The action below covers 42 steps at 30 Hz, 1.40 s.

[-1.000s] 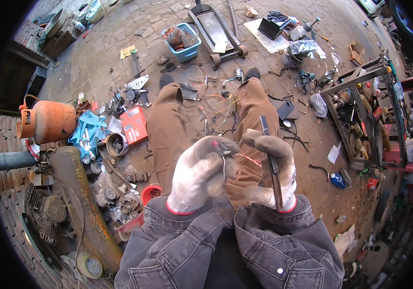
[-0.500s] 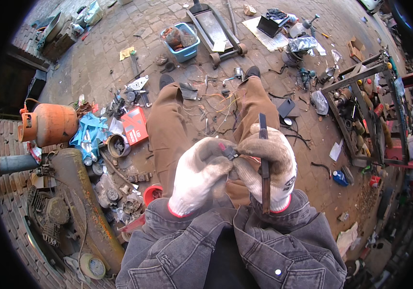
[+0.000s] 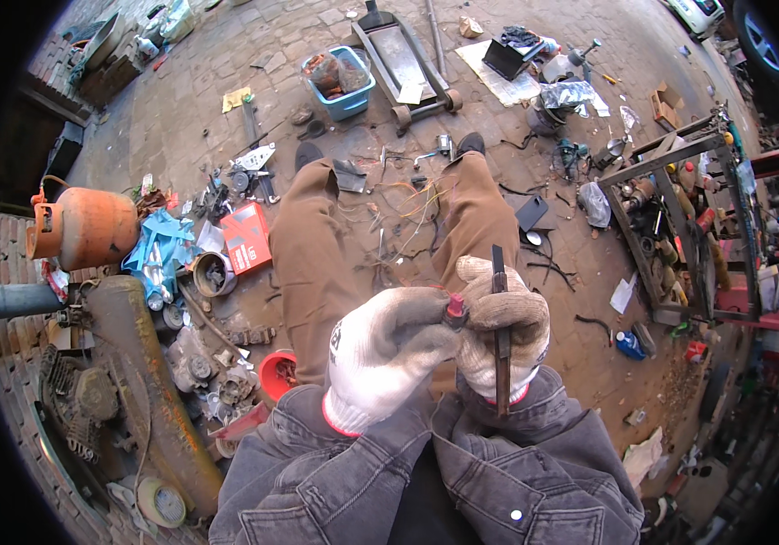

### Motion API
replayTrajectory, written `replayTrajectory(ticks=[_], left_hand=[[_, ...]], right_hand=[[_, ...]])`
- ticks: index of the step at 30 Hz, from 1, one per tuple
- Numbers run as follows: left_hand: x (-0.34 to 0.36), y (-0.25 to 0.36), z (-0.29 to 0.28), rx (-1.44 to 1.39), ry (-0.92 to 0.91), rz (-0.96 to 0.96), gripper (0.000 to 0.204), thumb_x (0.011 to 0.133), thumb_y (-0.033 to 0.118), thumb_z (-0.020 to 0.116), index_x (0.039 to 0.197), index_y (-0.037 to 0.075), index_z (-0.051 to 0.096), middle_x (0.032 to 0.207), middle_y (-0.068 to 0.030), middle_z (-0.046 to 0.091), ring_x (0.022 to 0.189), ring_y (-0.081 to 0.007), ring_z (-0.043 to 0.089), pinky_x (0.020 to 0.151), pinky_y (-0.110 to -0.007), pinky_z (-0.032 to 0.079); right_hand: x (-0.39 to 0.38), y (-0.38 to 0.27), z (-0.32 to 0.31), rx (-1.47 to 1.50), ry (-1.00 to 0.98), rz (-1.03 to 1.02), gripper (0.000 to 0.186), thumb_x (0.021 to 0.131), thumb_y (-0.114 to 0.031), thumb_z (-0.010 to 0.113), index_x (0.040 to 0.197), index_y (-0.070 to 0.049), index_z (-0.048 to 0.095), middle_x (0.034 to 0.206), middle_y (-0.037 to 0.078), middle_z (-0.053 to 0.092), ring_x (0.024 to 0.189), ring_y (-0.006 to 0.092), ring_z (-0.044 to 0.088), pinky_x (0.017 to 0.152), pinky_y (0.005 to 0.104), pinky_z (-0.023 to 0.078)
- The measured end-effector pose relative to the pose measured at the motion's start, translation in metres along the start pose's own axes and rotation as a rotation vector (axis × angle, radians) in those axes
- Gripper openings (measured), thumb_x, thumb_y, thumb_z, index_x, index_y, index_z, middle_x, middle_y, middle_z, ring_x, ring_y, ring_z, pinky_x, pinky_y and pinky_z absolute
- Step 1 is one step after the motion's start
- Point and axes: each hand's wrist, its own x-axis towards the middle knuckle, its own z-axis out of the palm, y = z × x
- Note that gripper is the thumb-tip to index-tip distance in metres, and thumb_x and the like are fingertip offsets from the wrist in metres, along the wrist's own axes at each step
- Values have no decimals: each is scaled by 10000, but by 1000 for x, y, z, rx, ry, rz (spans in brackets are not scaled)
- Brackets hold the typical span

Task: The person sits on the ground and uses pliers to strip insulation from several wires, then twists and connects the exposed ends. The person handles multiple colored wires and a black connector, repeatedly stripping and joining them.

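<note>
Both my hands wear white knit gloves with dirty fingers, and they meet above my lap. My left hand (image 3: 388, 350) is closed in a pinch around a small piece with a red end (image 3: 455, 305) and a dark lower part; its kind is not clear. The fingertips of my right hand (image 3: 521, 318) press against the same piece from the other side. Closed in that right hand, a narrow dark flat bar (image 3: 502, 386) points away from me, its lower end over the cuff. On the ground between my brown-trousered legs lie thin loose wires (image 3: 417, 204).
To the left are a red box (image 3: 246, 238), an orange gas cylinder (image 3: 90, 227), a red bowl (image 3: 273, 377) and scattered metal parts. Ahead stand a blue basket (image 3: 350, 104) and a floor jack (image 3: 399, 54). A metal frame rack (image 3: 621, 213) and a phone (image 3: 532, 211) are to the right.
Both hands have dropped slightly toward me. The small piece has turned, so its red end now points up between the fingertips. The dark bar has shifted down with my right hand.
</note>
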Motion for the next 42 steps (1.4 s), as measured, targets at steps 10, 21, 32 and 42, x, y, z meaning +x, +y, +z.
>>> replayTrajectory(ticks=[10,21,32,42], left_hand=[[-1,7,-3,309,-51,101,388,748,-23,788,1121,-36,680,995,-65,736,874,-92,659,776,-262,538],[8,-3,-13,250,-123,193,472,850,222,771,1206,-57,636,895,-58,704,782,-61,615,683,-222,487],[2,2,-18,-344,-293,-238,661,909,494,711,1159,-107,594,694,-35,601,464,-69,471,426,-220,327],[13,-1,-17,622,-248,434,441,795,163,743,1203,24,650,850,-151,699,700,-293,686,600,-367,520]], right_hand=[[-6,-10,1,112,68,200,359,835,-23,777,1133,2,579,959,110,626,812,207,645,771,317,564],[3,-20,0,268,-51,241,392,794,27,787,1134,-22,598,985,117,619,799,191,630,712,322,535],[5,-33,-8,278,10,318,454,817,-6,761,1222,-17,556,1090,151,636,1006,238,639,935,394,504],[13,-34,-14,135,-81,352,418,774,-20,795,1141,-20,595,1034,160,676,965,273,650,931,462,487]])
